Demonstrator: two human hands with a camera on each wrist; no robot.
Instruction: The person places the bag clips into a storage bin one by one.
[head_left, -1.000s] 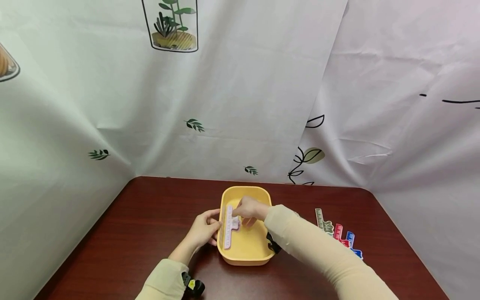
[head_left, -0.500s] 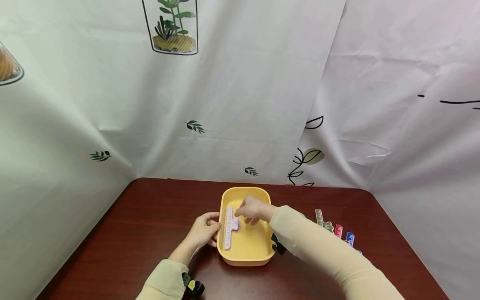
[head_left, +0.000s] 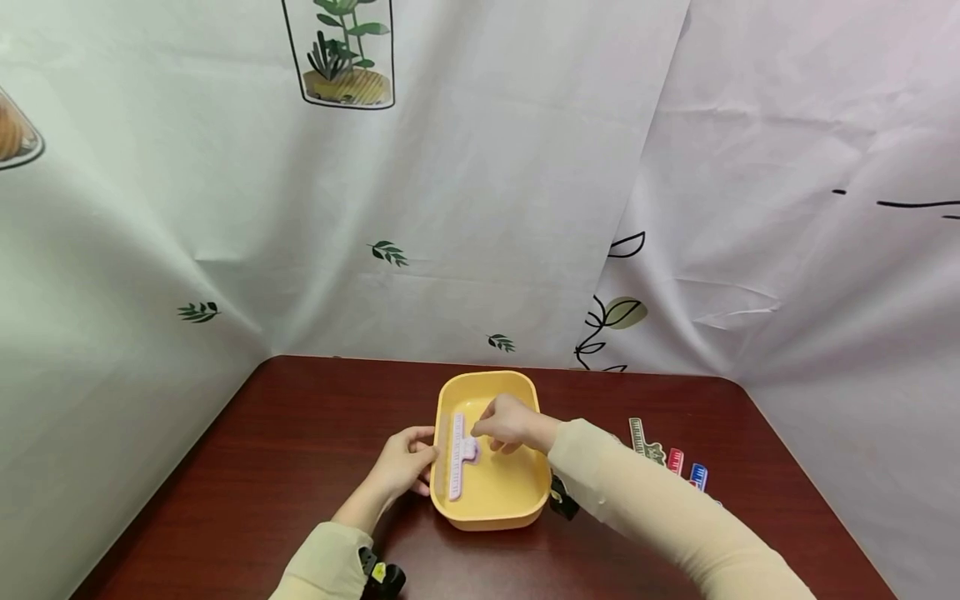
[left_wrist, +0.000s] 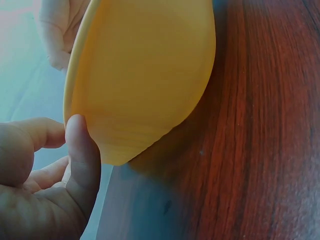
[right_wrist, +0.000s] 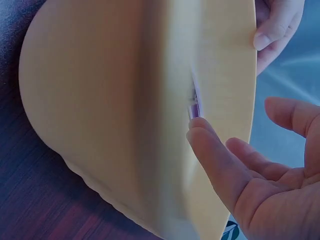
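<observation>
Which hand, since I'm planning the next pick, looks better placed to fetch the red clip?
Probably the right hand: it is nearer the red clip and grips nothing. The left hand is farther off and pinches the yellow tray.

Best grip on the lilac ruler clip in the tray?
Probably the tab midway along the lilac ruler clip, from above and the right: it juts toward the middle of the yellow tray, while the long bar lies near the left wall, leaving less finger room there.
</observation>
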